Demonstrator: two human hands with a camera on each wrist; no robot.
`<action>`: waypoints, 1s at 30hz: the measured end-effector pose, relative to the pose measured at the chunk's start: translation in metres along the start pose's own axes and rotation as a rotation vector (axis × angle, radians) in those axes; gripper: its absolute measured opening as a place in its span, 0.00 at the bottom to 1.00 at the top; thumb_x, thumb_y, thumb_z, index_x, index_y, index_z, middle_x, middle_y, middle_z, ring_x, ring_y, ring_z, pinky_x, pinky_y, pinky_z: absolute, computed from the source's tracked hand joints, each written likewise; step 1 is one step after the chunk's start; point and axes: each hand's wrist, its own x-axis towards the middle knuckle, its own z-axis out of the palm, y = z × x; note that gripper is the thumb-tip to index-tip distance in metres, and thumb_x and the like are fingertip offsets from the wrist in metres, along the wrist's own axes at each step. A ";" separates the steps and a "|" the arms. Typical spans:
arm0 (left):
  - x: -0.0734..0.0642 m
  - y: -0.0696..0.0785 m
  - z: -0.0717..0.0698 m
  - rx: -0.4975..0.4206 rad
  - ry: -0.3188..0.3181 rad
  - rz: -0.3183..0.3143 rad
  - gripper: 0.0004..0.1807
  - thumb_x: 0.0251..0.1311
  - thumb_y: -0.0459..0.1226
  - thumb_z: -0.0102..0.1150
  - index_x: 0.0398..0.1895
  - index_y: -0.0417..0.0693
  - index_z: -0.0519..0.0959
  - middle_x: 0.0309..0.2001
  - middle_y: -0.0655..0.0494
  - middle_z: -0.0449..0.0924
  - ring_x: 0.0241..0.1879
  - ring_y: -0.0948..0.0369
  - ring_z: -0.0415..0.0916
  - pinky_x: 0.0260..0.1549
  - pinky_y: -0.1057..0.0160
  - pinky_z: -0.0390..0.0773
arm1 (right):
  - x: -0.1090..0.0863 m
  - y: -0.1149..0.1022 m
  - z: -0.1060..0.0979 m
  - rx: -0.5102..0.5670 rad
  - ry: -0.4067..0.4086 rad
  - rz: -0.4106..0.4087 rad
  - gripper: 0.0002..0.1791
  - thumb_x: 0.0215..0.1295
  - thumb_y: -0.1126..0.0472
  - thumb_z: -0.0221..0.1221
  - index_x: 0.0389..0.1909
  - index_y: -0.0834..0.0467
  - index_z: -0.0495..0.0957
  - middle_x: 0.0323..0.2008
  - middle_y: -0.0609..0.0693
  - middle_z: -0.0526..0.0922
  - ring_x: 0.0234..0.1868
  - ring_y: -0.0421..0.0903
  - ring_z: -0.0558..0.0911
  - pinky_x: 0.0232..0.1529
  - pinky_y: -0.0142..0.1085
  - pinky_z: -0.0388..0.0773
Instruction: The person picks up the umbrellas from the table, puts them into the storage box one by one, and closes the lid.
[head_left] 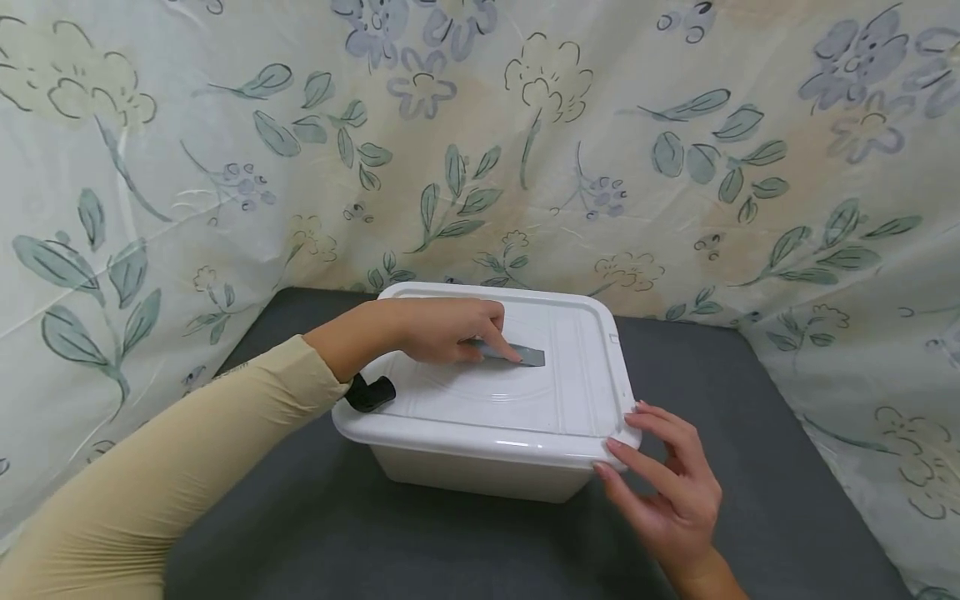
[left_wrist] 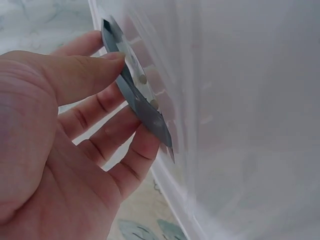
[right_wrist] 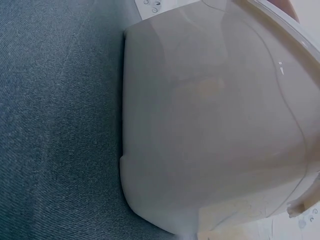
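A white plastic storage box has its white lid on. My left hand is over the lid and pinches a flat grey strip; the left wrist view shows the thumb on one side of this grey strip and the fingers on the other. Several small pale dots show along its edge; its exact kind is unclear. At the box's near right corner, my right hand holds the lid's rim with bent fingers, thumb lower down. The right wrist view mostly shows the box's side wall.
The box stands on a dark grey tabletop, which extends to its right and in front. A floral cloth hangs behind and at both sides. A black wrist-worn device sits under the left wrist, close above the lid.
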 end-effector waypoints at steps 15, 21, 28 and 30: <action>0.007 0.002 0.001 -0.011 -0.034 -0.014 0.24 0.72 0.32 0.58 0.67 0.63 0.78 0.48 0.56 0.73 0.43 0.61 0.67 0.41 0.67 0.68 | -0.001 0.000 0.000 0.007 0.016 -0.030 0.14 0.56 0.64 0.75 0.29 0.74 0.86 0.40 0.71 0.83 0.55 0.62 0.81 0.64 0.38 0.79; 0.006 0.003 0.001 -0.022 -0.030 -0.036 0.24 0.71 0.32 0.59 0.66 0.64 0.79 0.48 0.57 0.73 0.44 0.61 0.68 0.42 0.66 0.69 | -0.002 -0.001 0.001 -0.010 0.009 -0.031 0.14 0.56 0.63 0.75 0.29 0.73 0.86 0.40 0.71 0.83 0.55 0.62 0.82 0.64 0.38 0.79; 0.002 -0.001 0.002 -0.061 -0.009 -0.090 0.24 0.70 0.34 0.62 0.66 0.65 0.79 0.45 0.56 0.73 0.40 0.60 0.69 0.39 0.66 0.70 | -0.003 0.001 0.003 -0.025 0.012 -0.039 0.14 0.56 0.63 0.75 0.28 0.73 0.87 0.39 0.70 0.83 0.54 0.62 0.82 0.64 0.38 0.79; -0.001 -0.002 0.002 -0.080 0.002 -0.113 0.24 0.69 0.35 0.64 0.66 0.65 0.79 0.45 0.56 0.73 0.41 0.60 0.71 0.40 0.65 0.71 | -0.003 0.001 0.003 -0.031 0.017 -0.044 0.14 0.56 0.63 0.75 0.28 0.73 0.87 0.38 0.70 0.83 0.54 0.62 0.82 0.64 0.39 0.79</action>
